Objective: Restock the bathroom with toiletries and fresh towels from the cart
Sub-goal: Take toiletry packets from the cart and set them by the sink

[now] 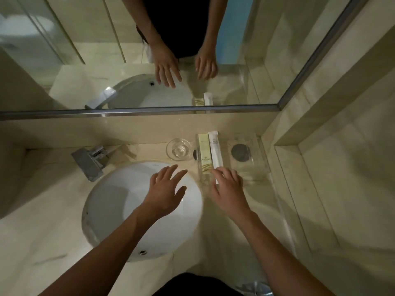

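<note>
Two slim toiletry packets lie side by side on a clear tray [252,176] at the back right of the marble counter: a pale yellow box [204,153] and a white wrapped packet [215,149]. My right hand [228,189] hovers at their near ends, fingers straight, fingertips touching the white packet's lower end. My left hand [165,192] hangs over the white sink basin [119,201] with fingers spread and holds nothing. No towels or cart are in view.
An upturned clear glass [179,149] stands left of the packets. A chrome faucet [90,162] sits at the basin's back left. A dark round disc [241,152] lies on the tray. The mirror [106,50] runs along the back wall; a tiled wall closes the right side.
</note>
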`<act>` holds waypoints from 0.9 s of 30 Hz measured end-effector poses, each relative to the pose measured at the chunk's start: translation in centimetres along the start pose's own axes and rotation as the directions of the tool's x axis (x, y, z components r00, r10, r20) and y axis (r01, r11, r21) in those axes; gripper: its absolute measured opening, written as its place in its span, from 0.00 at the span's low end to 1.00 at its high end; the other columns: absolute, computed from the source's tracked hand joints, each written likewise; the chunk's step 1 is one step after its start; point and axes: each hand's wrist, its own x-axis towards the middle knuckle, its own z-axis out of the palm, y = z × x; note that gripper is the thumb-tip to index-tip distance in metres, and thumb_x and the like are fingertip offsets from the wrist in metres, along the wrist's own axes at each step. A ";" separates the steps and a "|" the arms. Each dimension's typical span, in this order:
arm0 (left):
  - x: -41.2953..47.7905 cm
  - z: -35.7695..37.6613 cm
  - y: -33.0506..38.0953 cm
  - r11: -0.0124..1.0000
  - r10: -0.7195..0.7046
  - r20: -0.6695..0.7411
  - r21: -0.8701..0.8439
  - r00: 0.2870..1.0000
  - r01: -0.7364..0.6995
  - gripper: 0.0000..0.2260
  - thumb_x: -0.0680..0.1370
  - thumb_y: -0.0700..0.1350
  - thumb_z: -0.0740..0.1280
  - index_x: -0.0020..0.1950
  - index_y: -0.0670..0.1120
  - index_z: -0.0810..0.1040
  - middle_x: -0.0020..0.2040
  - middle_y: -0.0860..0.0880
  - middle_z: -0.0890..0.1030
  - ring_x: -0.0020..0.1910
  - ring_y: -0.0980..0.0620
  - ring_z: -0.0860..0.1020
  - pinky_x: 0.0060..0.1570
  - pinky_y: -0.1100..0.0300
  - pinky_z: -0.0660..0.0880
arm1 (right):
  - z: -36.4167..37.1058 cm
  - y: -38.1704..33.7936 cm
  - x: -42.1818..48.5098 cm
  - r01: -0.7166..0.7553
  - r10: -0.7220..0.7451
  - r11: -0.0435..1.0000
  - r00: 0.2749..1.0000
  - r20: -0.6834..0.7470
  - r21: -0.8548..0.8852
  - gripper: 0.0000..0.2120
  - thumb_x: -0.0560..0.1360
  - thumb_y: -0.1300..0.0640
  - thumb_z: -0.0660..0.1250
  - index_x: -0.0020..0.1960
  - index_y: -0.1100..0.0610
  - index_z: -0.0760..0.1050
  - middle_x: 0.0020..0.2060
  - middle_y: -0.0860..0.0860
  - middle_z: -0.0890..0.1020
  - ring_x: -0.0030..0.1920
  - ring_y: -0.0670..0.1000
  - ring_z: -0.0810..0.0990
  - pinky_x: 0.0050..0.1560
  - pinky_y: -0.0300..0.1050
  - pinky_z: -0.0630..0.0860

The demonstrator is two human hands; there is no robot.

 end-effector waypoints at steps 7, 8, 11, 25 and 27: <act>-8.1 -1.9 -1.6 1.000 0.026 -0.069 -0.001 0.997 -0.026 0.32 0.77 0.66 0.44 0.78 0.58 0.64 0.81 0.51 0.59 0.81 0.45 0.54 0.77 0.41 0.50 | -1.7 -4.8 -6.9 0.088 -0.086 0.994 0.996 0.029 -0.069 0.25 0.77 0.47 0.48 0.71 0.49 0.70 0.67 0.45 0.72 0.66 0.51 0.68 0.68 0.51 0.65; -9.1 -2.2 -2.0 0.999 0.035 -0.093 0.002 0.995 -0.035 0.31 0.77 0.65 0.45 0.77 0.58 0.65 0.81 0.50 0.61 0.81 0.45 0.55 0.77 0.40 0.51 | -1.9 -5.4 -7.8 0.097 -0.095 0.993 0.995 0.033 -0.074 0.25 0.78 0.47 0.49 0.70 0.49 0.71 0.67 0.45 0.72 0.67 0.51 0.68 0.68 0.51 0.65; -11.9 -2.4 -3.1 0.998 0.065 -0.119 0.015 0.991 -0.064 0.28 0.79 0.63 0.48 0.75 0.56 0.69 0.79 0.49 0.65 0.79 0.43 0.60 0.75 0.38 0.54 | -2.0 -6.8 -10.4 0.101 -0.099 0.992 0.995 0.031 -0.071 0.20 0.81 0.50 0.56 0.71 0.50 0.71 0.68 0.46 0.72 0.69 0.51 0.66 0.71 0.51 0.62; -24.9 -1.4 -3.0 0.983 -0.176 -0.194 0.016 0.965 0.182 0.31 0.77 0.66 0.44 0.78 0.59 0.64 0.81 0.51 0.61 0.81 0.46 0.55 0.77 0.40 0.50 | -0.6 -11.8 -15.9 0.330 -0.315 0.943 0.929 0.194 -0.048 0.24 0.84 0.47 0.57 0.78 0.49 0.66 0.78 0.48 0.64 0.78 0.50 0.56 0.75 0.48 0.50; -27.2 -0.7 -2.5 0.971 -0.229 -0.230 0.012 0.946 0.239 0.31 0.77 0.65 0.46 0.77 0.58 0.65 0.80 0.51 0.63 0.81 0.46 0.58 0.77 0.39 0.52 | -0.8 -12.0 -16.4 0.387 -0.372 0.922 0.901 0.222 -0.028 0.23 0.84 0.47 0.58 0.78 0.50 0.66 0.78 0.49 0.65 0.78 0.51 0.57 0.76 0.48 0.51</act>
